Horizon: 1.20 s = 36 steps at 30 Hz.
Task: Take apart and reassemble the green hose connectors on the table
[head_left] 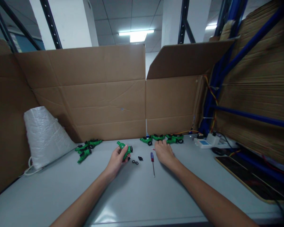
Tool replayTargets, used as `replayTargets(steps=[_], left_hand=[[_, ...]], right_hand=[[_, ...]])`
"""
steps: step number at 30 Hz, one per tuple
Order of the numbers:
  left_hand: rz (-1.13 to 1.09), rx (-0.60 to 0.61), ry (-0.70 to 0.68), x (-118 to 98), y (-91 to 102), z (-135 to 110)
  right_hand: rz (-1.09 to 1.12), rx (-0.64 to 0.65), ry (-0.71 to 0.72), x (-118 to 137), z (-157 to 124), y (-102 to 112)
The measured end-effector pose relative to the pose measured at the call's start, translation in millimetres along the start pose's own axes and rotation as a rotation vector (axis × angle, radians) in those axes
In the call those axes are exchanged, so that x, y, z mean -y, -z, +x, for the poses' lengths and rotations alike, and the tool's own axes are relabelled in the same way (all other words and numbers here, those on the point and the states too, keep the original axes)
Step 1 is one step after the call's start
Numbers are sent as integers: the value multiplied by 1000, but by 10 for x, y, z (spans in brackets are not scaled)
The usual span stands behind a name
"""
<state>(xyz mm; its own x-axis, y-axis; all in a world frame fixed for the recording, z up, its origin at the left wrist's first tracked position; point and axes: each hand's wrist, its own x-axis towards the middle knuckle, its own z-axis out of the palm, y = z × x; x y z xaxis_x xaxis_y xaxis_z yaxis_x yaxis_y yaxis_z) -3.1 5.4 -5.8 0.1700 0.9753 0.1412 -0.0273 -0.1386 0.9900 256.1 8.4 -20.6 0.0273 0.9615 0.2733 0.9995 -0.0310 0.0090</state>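
My left hand (117, 158) is closed around a green toy car body (125, 149), held just above the grey table (137, 195). My right hand (163, 152) reaches out over the table, fingers curled down close to a row of green toy cars (164, 138) by the cardboard wall; what its fingertips touch is hidden. Between my hands lie small black wheels (135, 162), another small black part (140, 158) and a screwdriver (152, 162) with a red and blue handle.
A heap of green toy parts (86, 147) lies at the left, beside a white woven sack (44, 135). Cardboard walls (104, 94) ring the table's back and left. At the right are a white power strip (207, 142), cables and a dark board (248, 178).
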Motion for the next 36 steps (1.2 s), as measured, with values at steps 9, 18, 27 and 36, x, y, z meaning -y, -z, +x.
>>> replayTargets(steps=[9,18,27,36], left_hand=[[-57,24,39,-18,-16,-19],[12,1,-21,-55,-43,-61],[-124,28,16,-88,-33,-61],[-132,-36,10,-152,-53,-82]], right_hand=[[13,-48,9,44,-13,43],[433,-156,406,362,-177,258],[663,-241,581,494,-335,266],[677,-347,563,512,-353,283]])
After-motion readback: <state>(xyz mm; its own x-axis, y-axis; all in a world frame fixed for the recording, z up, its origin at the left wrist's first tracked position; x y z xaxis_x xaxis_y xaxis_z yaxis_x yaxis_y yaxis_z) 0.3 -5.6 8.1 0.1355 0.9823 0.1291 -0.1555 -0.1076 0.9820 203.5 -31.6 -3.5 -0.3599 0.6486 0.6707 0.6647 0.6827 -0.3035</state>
